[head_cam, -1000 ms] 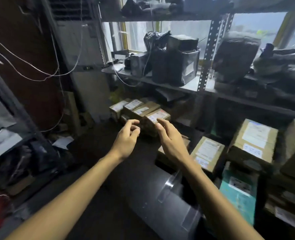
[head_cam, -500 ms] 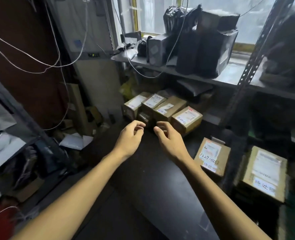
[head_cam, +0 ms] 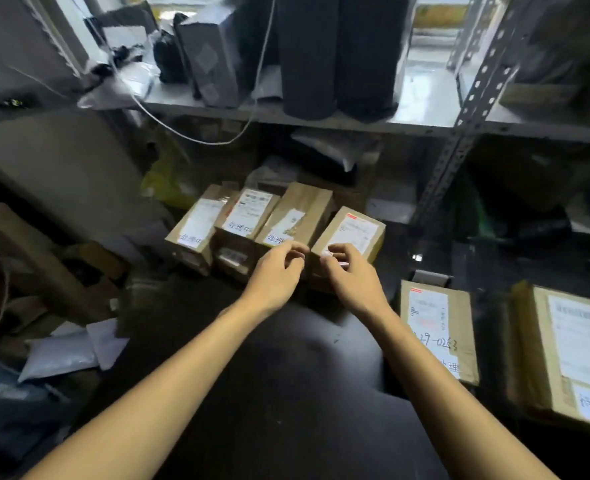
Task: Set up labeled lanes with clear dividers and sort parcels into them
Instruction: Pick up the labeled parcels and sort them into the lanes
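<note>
Head view: left hand (head_cam: 272, 271) and right hand (head_cam: 350, 282) curl at near edge of parcel (head_cam: 355, 233), grasp unclear.

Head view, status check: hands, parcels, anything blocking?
Left hand, fingers curled, at third box from left, near end; right hand on rightmost box, near edge; grips unclear. Nothing blocking.
</note>
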`<state>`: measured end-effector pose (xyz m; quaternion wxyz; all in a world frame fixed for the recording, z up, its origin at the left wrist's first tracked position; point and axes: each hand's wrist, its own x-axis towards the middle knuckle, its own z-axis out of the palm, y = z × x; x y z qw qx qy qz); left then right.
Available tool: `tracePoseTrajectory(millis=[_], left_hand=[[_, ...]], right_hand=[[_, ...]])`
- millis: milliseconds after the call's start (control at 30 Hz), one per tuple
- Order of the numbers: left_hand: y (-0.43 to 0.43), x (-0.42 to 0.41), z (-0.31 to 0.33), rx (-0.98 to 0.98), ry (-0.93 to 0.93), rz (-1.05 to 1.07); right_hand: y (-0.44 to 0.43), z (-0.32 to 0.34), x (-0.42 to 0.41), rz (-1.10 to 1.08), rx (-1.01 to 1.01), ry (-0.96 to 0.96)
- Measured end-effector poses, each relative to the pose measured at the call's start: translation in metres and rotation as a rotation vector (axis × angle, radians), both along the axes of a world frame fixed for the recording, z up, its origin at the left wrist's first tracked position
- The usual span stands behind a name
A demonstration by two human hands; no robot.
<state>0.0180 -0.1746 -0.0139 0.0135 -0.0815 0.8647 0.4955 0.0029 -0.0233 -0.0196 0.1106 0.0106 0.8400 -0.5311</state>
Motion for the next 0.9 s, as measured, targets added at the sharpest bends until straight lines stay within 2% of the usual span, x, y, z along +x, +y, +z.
tracePoseTrajectory(millis=[167,433,567,667,900], left_hand=[[0.005,-0.055,-0.024,0.017,-0.034,-0.124],[0.012,-0.13,-0.055,-0.057,-0.103,-0.214],[0.019,-0.142,-0.063,-0.019,-0.204,-0.275],[0.021,-0.144,-0.067,-0.052,-0.226,-0.322],[0.016,-0.15,-0.071,-0.086,-0.238,-0.325]], right_hand=[[0.013,-0.027,-0.048,-0.079,0.164,-0.106],[0.023,-0.069,-0.094,-0.42,0.3,-0.179],[0.016,-0.087,-0.101,-0.388,0.283,-0.294],[0.011,-0.094,-0.105,-0.423,0.24,-0.289],[0.011,-0.099,-0.105,-0.497,-0.029,-0.285]])
